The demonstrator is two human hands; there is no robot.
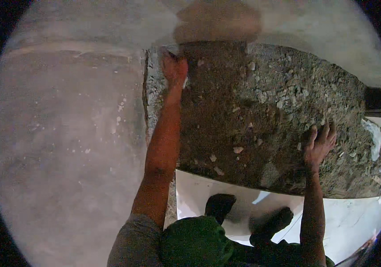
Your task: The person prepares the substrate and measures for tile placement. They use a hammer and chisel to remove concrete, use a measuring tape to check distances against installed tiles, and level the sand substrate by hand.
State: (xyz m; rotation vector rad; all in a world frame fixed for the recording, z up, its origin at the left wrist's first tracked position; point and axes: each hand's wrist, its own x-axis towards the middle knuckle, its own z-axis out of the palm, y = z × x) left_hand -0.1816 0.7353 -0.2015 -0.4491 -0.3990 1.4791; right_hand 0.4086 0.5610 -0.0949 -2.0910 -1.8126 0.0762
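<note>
Between smooth grey surfaces lies a bed of brown soil and rubble [226, 111], dotted with pale stone chips. My left hand [175, 70] reaches to its far left corner, beside a rough broken concrete edge [153, 84]. Its fingers look curled in, and what they hold, if anything, is hidden. On the right, my right hand [320, 144] is open over the rubble, palm down with fingers spread and pointing away from me. It holds nothing; the fingertips appear to touch the rubble. A loose pale chip [238, 150] lies between my hands.
A dusty grey slab [74, 147] with white specks spans the left. Light tiles [350, 218] border the rubble nearby, with my dark-covered feet [220, 207] on them. A crumpled white scrap [374, 138] and a dark bar-like piece [380, 101] are at the far right.
</note>
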